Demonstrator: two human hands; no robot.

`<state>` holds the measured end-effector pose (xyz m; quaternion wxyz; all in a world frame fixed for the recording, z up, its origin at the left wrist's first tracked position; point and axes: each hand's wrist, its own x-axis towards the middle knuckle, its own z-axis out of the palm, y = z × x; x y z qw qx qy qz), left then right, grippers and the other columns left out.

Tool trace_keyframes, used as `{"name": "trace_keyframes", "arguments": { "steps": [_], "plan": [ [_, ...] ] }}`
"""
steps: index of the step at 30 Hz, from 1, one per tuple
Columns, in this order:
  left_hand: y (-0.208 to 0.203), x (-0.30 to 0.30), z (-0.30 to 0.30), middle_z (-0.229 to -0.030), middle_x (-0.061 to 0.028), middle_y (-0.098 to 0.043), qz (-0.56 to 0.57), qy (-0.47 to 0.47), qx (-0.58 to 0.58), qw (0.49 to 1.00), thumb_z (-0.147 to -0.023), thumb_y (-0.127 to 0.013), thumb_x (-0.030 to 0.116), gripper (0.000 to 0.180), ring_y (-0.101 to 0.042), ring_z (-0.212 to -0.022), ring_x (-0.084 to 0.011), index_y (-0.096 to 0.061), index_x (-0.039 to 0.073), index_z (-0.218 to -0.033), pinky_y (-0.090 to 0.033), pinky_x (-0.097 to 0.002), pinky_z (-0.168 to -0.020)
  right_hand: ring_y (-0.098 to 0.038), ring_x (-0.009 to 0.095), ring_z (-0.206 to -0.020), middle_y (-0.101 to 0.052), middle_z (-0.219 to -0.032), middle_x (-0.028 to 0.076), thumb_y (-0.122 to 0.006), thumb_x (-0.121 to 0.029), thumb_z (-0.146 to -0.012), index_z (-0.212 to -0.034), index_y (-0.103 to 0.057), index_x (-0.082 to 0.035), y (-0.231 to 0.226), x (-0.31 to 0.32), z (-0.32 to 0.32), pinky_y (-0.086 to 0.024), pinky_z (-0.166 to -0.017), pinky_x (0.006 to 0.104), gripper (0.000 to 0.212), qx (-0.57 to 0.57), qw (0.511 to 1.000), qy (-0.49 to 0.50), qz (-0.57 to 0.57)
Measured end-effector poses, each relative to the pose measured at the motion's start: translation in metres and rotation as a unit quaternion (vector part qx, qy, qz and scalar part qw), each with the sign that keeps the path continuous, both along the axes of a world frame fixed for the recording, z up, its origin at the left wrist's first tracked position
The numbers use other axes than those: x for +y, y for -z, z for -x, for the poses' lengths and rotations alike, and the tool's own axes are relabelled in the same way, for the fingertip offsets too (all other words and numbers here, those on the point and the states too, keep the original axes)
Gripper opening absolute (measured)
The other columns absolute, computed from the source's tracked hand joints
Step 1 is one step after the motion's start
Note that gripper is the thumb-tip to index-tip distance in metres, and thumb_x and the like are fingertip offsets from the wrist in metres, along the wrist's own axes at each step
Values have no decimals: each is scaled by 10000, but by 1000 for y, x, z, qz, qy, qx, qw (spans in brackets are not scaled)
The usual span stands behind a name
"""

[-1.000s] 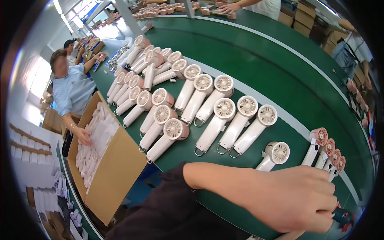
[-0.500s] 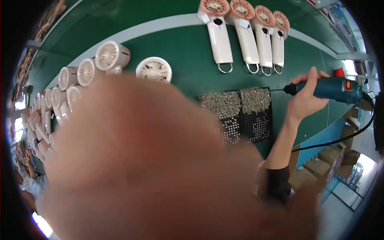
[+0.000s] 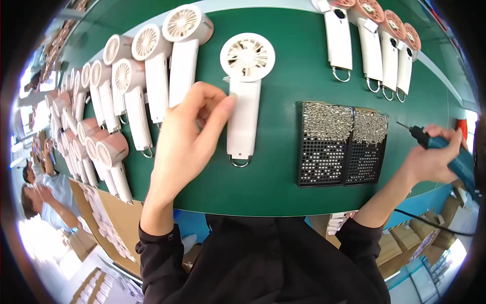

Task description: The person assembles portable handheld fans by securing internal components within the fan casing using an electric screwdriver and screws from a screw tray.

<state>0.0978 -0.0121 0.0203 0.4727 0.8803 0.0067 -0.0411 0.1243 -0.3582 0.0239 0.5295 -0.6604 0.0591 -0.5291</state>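
Observation:
A white handheld fan (image 3: 243, 119) lies on the green table in front of me, its round grille away from me and its wire loop towards me. At the left edge of its handle is my left hand (image 3: 187, 134), thumb and forefinger brought together. Whatever they pinch, if anything, is hidden. My right hand (image 3: 433, 157) is closed round a teal electric screwdriver (image 3: 463, 164), whose thin bit points left. Between the hands sit two black screw trays (image 3: 346, 183), side by side, with heaped silver screws (image 3: 328, 119) at their far ends and screws standing in holes nearer me.
Many similar fans (image 3: 147, 43) lie in rows at the left. Several fans with pink heads (image 3: 372, 10) lie at the far right. A black cord (image 3: 430, 223) runs by the cardboard boxes (image 3: 400, 243) at lower right. Another person (image 3: 55, 195) is at far left.
My left hand, a large blur close up before, has come down to the fan. The screwdriver has moved nearer me and tilted. The view has shifted, showing more of the table's near edge.

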Motion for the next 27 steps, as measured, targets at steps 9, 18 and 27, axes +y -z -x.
{"name": "trace_keyframes", "arguments": {
  "steps": [9,18,27],
  "plan": [
    [18,-14,-9,-657,-113,-576,-230,70,-51,969,-799,-729,419,454,-554,-552,-244,-545,6,-836,-438,-343,-526,-450,185,-435,-462,-638,78,-443,-230,-937,-783,-457,-41,-25,35,24,-395,-418,321,245,-51,993,-106,-24],
    [12,-9,11,-817,-191,-632,-135,-35,-72,988,-792,-751,124,435,-664,-755,-360,-415,29,-1051,-504,-373,-626,-417,150,-427,-455,-698,44,-444,-249,-945,-805,-438,-62,-27,67,34,-362,-426,295,234,12,980,-172,-99],
    [19,3,66,-1037,-173,-518,-211,89,-56,972,-548,-761,-62,669,-529,-909,-364,-449,-15,-1139,-435,-410,-785,-517,282,-463,-489,-827,149,-326,-143,-1006,-1213,-314,-47,-20,73,75,-494,-406,418,228,59,912,-406,-13]
  ]
}}
